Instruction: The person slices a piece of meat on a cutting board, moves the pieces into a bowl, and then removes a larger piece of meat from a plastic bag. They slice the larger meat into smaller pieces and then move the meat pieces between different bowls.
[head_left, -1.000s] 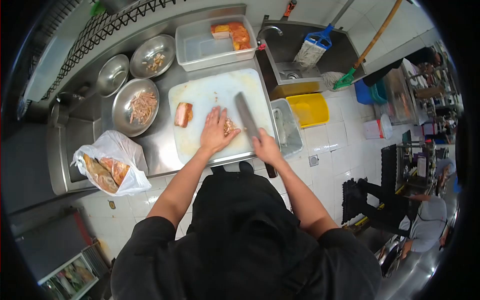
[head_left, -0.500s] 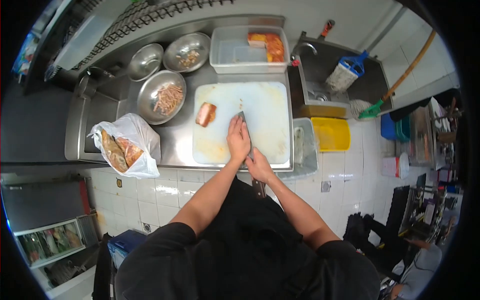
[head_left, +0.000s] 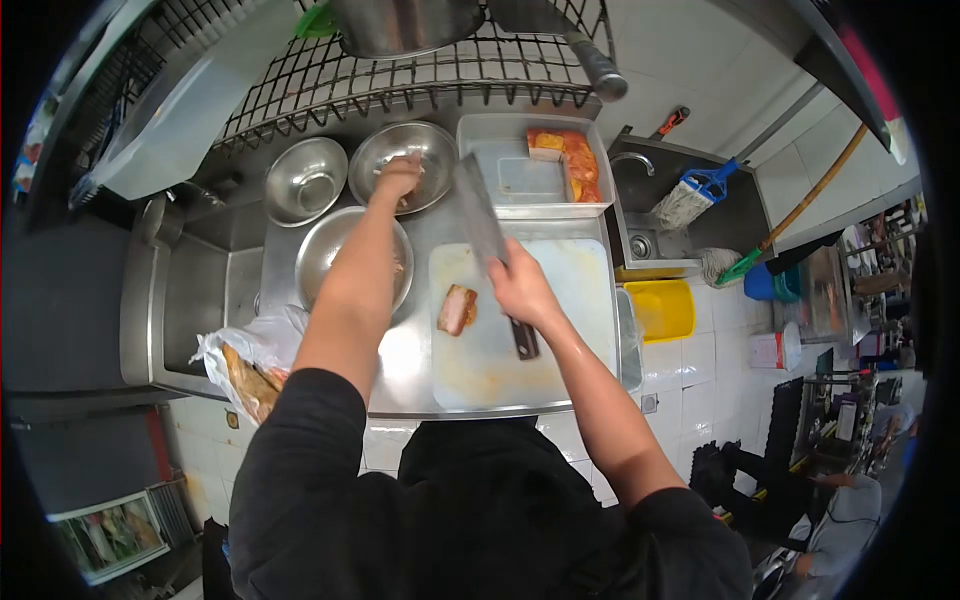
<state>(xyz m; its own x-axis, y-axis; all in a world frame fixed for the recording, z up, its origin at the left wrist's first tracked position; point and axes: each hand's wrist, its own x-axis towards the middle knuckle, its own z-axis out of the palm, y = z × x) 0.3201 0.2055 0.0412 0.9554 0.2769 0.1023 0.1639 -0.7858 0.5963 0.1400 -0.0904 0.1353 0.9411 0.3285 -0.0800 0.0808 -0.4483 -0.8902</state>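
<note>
Left hand [head_left: 398, 178] reaches into the far steel bowl [head_left: 437, 150], fingers bunched and pointing down; whether they pinch any scraps cannot be told. Right hand [head_left: 520, 288] is wrapped tight around a cleaver [head_left: 478, 212], blade raised and angled above the white cutting board [head_left: 575, 300]. A pork slab [head_left: 458, 308] lies on the board just left of that hand.

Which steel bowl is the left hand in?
The back-right bowl, beside the tub: the left hand reaches into it. The back-left bowl stands apart; the front bowl lies under the forearm.
</note>
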